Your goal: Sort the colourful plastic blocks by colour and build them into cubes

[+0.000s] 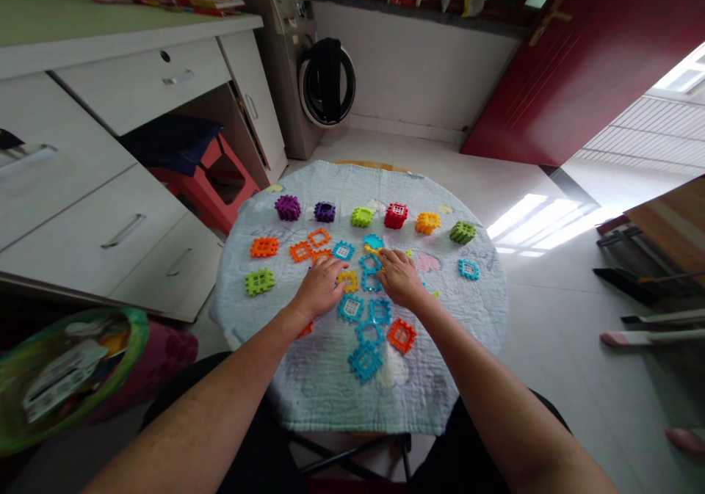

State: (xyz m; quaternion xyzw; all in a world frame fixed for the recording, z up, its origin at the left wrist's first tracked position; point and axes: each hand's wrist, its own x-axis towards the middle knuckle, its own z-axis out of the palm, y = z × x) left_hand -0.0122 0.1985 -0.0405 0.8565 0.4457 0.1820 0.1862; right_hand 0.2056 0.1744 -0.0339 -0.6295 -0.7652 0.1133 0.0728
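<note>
My left hand [321, 287] rests low over the table with its fingers apart, beside a yellow square plastic building piece [349, 281]. Orange pieces [301, 251] lie just beyond it, some partly under the fingers. With its fingertips, my right hand [400, 279] grips a thin yellow building piece [373, 249], seen nearly edge-on. Blue frame pieces [371, 280] lie between my hands, and a blue window piece [351, 307] is closer to me. Under and behind the right hand, green and blue bits are mostly hidden.
Along the far side of the cloth-covered table [330, 391] stand assembled cubes, among them a purple one [287, 208] and a red one [396, 215]. A red-orange piece [402, 335] lies near my right forearm. A bin [137, 362] stands left; a washing machine [286, 61] is behind.
</note>
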